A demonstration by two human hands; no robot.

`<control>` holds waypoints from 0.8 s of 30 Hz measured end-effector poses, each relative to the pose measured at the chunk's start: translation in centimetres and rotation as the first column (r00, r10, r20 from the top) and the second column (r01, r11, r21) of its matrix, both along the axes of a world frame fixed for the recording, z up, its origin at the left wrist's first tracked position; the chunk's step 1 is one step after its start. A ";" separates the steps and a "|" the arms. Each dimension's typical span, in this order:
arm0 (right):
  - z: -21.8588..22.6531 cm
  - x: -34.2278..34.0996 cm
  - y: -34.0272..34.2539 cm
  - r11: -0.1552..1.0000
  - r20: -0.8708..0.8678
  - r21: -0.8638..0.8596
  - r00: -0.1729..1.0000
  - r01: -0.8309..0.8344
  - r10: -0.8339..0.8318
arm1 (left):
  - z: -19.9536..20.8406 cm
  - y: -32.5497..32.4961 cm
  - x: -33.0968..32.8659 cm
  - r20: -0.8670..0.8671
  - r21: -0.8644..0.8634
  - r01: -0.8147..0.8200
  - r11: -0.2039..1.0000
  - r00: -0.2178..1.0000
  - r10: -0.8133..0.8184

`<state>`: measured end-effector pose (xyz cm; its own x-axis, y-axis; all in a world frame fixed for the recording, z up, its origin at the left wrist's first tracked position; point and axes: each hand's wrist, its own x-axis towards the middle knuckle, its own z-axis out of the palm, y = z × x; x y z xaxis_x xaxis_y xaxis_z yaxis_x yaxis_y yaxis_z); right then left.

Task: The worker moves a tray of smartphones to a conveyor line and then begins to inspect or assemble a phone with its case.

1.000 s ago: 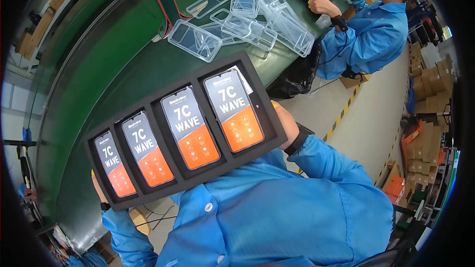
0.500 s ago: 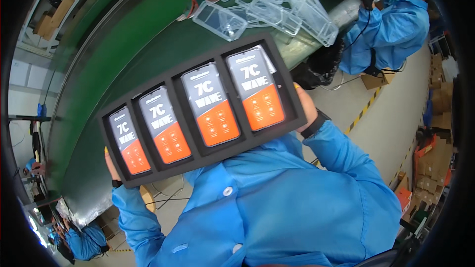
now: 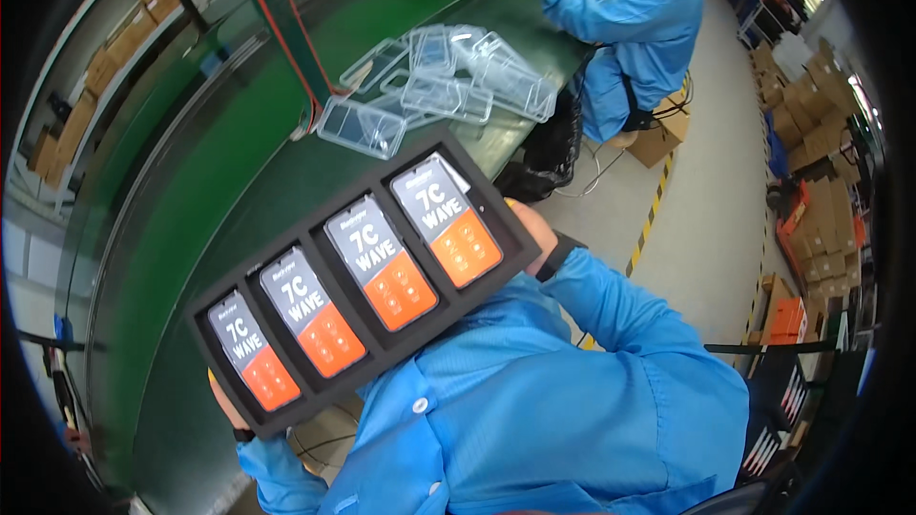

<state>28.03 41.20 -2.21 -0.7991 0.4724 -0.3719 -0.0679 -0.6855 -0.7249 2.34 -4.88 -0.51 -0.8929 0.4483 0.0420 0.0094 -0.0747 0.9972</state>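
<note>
A black foam tray (image 3: 345, 288) spans the space in front of me, tilted with its right end higher in view. Each compartment holds a smartphone (image 3: 447, 219), with a grey and orange printed front facing up. My left hand (image 3: 225, 402) grips the tray's left end, its fingers mostly hidden beneath and behind the wall. At the opposite end my right hand (image 3: 534, 229) holds the tray, the thumb side showing along the outer wall. Beyond the tray, a heap of clear plastic trays (image 3: 448, 95) lies on the green workbench (image 3: 258, 195).
A green post (image 3: 272, 14) with red-orange wires rises from the bench. At the far right of the bench a co-worker in blue (image 3: 620, 5) sits beside a black plastic bag (image 3: 549, 157). Cardboard cartons (image 3: 825, 229) line the floor's right side, past yellow-black tape (image 3: 649, 219).
The view has swung, so the bench, plastic trays and co-worker appear further left. In view the black tray sits lower and tilts more steeply, still between both my hands.
</note>
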 end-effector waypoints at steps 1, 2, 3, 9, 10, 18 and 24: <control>0.0 0.4 -0.1 1.000 -0.031 0.011 0.999 -0.007 0.008 | 0.1 0.2 -0.4 0.054 0.050 0.022 0.998 0.998 -0.024; 0.7 1.0 -0.5 1.000 -0.052 0.012 0.999 -0.015 0.016 | -0.1 0.4 -0.7 0.099 0.093 0.037 0.995 0.994 -0.046; 0.4 1.8 -0.6 1.000 -0.079 0.024 0.997 -0.004 0.006 | -0.3 1.0 -1.2 0.116 0.119 0.064 0.991 0.990 -0.078; 0.2 7.6 -1.8 0.984 -0.221 -0.031 0.959 0.174 -0.177 | 0.7 2.5 -3.4 -0.070 0.037 0.306 0.951 0.951 -0.303; 0.2 8.8 -2.2 0.972 -0.239 -0.029 0.943 0.231 -0.232 | -1.7 0.7 -7.2 -0.230 -0.019 0.397 0.918 0.891 -0.390; 7.1 26.2 -10.2 0.849 -0.396 0.013 0.782 0.529 -0.481 | 9.9 11.6 4.7 0.235 0.164 0.428 0.889 0.858 -0.457; 13.1 38.4 -25.1 0.577 -0.297 -0.195 0.513 0.793 -0.805 | 18.8 15.2 12.6 0.406 0.138 0.701 0.699 0.604 -0.686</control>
<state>66.42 16.12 10.89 -0.1575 0.9666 -0.2022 -0.8165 -0.2426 -0.5239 14.99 10.34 18.25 -0.2407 0.9344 -0.2626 -0.4243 0.1421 0.8943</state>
